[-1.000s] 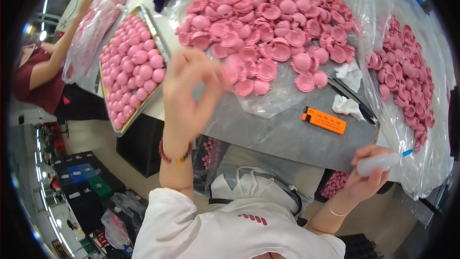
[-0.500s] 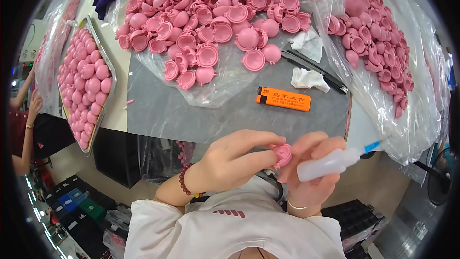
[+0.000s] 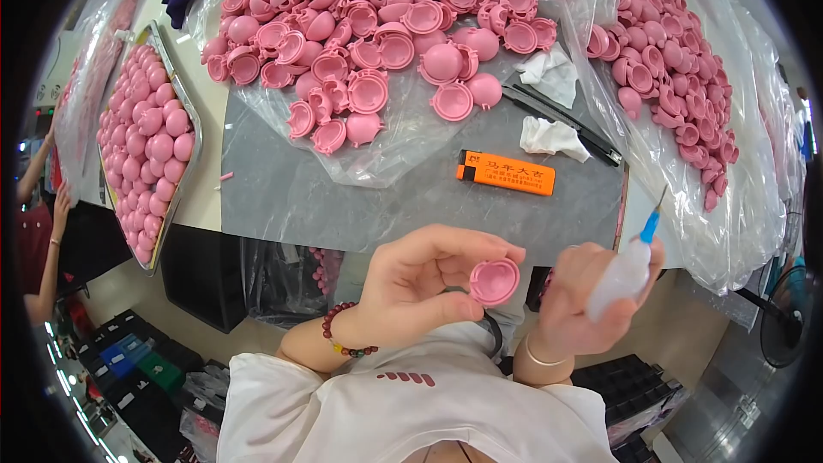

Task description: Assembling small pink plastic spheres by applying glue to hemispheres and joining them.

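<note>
Between the thumb and fingers of my left hand [image 3: 420, 279] is a round pink plastic half shell [image 3: 495, 282], its hollow side showing. My right hand [image 3: 587, 304] grips a white squeeze bottle [image 3: 621, 279] with a blue hub and a thin needle pointing up and away. The two hands are apart, in front of the table's near edge. A heap of similar pink shells [image 3: 369, 39] lies on clear plastic at the far middle of the grey mat [image 3: 377, 214]. On the mat nearest my hands rests an orange lighter [image 3: 506, 173].
A black utility knife [image 3: 561, 123] and crumpled white tissues [image 3: 553, 137] lie beyond the lighter. At the left stands a metal tray [image 3: 190, 146] of pink balls. More shells fill a clear bag [image 3: 677, 69] at the right. Another person's hand [image 3: 60, 210] shows at far left.
My right hand has moved right, away from the shell, and the bottle's needle has swung upward. My left hand now holds the shell alone, with its hollow more in view.
</note>
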Demonstrator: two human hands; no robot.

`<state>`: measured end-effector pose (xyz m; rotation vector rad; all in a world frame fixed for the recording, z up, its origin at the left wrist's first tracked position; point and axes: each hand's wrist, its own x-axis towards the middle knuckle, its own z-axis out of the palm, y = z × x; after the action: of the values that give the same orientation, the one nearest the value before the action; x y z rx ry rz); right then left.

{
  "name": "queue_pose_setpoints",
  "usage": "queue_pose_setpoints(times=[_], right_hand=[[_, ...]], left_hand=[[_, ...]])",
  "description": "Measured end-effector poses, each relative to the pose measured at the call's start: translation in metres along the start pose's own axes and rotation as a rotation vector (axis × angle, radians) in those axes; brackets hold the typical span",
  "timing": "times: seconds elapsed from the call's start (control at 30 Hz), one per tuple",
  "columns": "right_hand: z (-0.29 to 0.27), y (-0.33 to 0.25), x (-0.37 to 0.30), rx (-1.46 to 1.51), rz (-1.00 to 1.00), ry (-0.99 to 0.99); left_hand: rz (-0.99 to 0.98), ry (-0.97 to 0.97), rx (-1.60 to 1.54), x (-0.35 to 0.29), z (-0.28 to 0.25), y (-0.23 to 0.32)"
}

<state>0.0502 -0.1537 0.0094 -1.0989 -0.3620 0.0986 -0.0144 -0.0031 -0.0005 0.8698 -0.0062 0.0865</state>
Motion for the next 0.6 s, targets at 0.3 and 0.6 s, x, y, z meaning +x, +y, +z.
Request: queue_pose_setpoints(times=[0.3, 0.6], right_hand=[[-0.006, -0.019, 0.019, -0.337, -0.547, -0.275], [-0.002, -0.025, 0.015, -0.526, -0.528, -0.387]], left_hand=[[-0.044, -0.006, 0.013, 0.003, 0.006, 0.002], [-0.011, -0.110, -0.025, 0.005, -0.001, 0.000]])
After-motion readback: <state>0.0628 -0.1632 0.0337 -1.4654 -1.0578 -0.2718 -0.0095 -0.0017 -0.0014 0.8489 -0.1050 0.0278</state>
